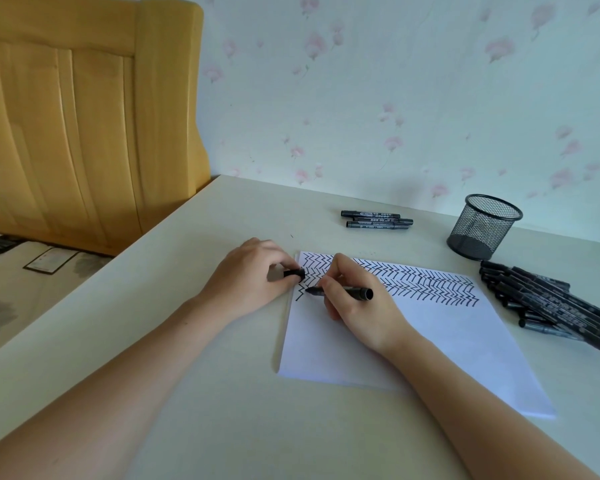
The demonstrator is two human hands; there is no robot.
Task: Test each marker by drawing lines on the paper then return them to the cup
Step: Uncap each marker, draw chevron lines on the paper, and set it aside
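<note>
On the pale table (pixel 222 393), white paper (pixel 395 341) with rows of black zigzag lines across its top. Right hand (pixel 357 306) over the paper, fingers (pixel 329 289) clamped on an uncapped black marker (pixel 343 292), tip at the left edge near a fresh zigzag. Left hand (pixel 250 275) beside the paper's corner, fingers pinching the marker cap (pixel 294 273). Behind the sheet, three markers (pixel 376 220) lying together; mesh pen cup (pixel 484 226) upright further right; pile of black markers (pixel 551 303) just right of the paper.

The three markers (pixel 377 219) beyond the paper carry label print, too small to read.
</note>
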